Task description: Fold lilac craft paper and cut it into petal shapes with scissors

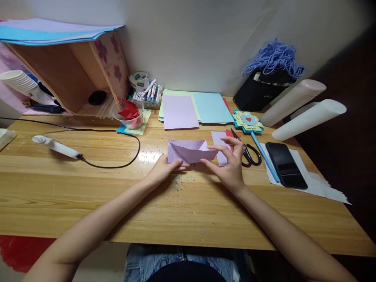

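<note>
A folded sheet of lilac paper (190, 152) is held up just above the wooden table, its creased flaps standing partly apart. My left hand (167, 168) pinches its lower left edge, thumb in front. At the right end, my right hand (230, 164) has its thumb and fingers on either side of a raised flap, gripping the paper edge. Behind the right hand lie a flat lilac strip (220, 147) and black-handled scissors (249, 154), partly covered by the fingers.
Stacked coloured sheets (180, 111) lie at the back, near a tub of red folded paper (129, 113) and markers (151, 94). A phone (284, 164) and blue stick (266, 156) are on the right. At left is a white glue gun (55, 147) with a black cable (117, 167).
</note>
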`<action>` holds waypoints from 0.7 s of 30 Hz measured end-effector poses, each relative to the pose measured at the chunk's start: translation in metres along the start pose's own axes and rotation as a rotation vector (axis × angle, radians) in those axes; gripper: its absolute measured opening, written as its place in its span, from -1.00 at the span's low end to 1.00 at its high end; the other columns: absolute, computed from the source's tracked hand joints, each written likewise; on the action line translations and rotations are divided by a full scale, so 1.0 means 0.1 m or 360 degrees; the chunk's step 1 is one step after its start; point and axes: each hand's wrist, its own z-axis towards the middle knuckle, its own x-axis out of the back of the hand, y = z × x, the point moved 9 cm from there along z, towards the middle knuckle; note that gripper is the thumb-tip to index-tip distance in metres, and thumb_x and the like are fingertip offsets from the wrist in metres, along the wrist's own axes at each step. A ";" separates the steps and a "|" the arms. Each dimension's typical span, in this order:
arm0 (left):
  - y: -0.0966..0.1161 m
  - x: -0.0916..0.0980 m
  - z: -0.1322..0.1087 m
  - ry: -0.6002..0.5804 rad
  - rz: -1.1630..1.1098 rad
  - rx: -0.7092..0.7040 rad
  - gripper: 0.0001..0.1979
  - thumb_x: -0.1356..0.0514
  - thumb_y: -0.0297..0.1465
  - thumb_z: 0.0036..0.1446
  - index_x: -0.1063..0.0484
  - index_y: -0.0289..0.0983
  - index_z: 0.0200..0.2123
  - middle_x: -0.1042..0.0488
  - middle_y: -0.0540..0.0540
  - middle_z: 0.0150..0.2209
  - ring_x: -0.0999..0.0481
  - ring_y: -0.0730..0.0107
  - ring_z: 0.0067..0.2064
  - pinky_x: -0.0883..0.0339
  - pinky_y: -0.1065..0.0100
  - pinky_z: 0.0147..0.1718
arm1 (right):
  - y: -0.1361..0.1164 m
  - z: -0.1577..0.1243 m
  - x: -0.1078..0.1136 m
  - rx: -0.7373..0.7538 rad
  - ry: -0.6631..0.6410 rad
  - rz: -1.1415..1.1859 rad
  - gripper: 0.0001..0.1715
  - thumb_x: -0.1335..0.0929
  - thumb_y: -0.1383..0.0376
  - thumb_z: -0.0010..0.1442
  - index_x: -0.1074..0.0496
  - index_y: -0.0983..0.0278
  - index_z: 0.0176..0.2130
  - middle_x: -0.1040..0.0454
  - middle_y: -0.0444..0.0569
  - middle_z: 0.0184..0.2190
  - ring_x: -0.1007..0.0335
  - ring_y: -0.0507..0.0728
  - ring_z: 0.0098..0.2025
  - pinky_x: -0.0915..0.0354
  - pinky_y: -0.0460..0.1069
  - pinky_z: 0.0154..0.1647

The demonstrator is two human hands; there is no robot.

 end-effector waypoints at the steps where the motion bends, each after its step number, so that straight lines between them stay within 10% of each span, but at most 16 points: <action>1: 0.00 -0.01 0.00 -0.0013 0.0003 -0.0005 -0.75 -0.26 -0.38 -0.03 -0.43 -0.38 -0.25 -0.55 -0.23 -0.30 -0.54 0.27 -0.24 -0.33 0.21 -0.09 | -0.07 0.00 -0.04 0.0109 -0.0091 0.0026 -0.73 -0.44 0.20 -0.04 -0.46 0.14 -0.26 -0.35 0.00 -0.08 -0.24 0.25 0.03 -0.04 0.28 0.14; 5: 0.01 -0.07 0.01 -0.0085 0.0084 -0.0091 -0.78 -0.25 -0.35 -0.04 -0.45 -0.36 -0.32 -0.54 -0.13 -0.34 -0.51 0.36 -0.31 -0.34 0.32 -0.20 | -0.29 -0.13 -0.35 0.0476 -0.0634 0.0193 -0.86 -0.33 0.27 0.12 -0.44 0.15 -0.25 -0.54 -0.09 -0.26 -0.42 0.13 -0.16 -0.07 0.23 0.13; 14: 0.01 -0.14 -0.03 -0.0176 0.0008 -0.0068 -0.62 -0.08 -0.14 0.07 -0.43 -0.33 -0.23 -0.49 -0.14 -0.26 -0.43 0.33 -0.27 -0.27 0.39 -0.31 | -0.44 -0.28 -0.49 0.0872 -0.0751 -0.0110 -0.70 -0.23 0.46 0.13 -0.41 0.18 -0.18 -0.53 -0.11 -0.16 -0.36 0.14 -0.04 -0.06 0.24 0.15; 21: 0.09 -0.08 -0.12 0.0058 0.0351 -0.0264 -0.64 -0.12 -0.13 0.06 -0.41 -0.35 -0.36 -0.45 -0.06 -0.48 -0.36 0.44 -0.48 -0.20 0.44 -0.47 | -0.43 -0.17 -0.18 0.0666 -0.0155 -0.0131 -0.63 -0.35 0.31 0.06 -0.27 0.12 -0.09 -0.34 0.01 -0.04 -0.19 0.23 0.05 -0.11 0.23 0.10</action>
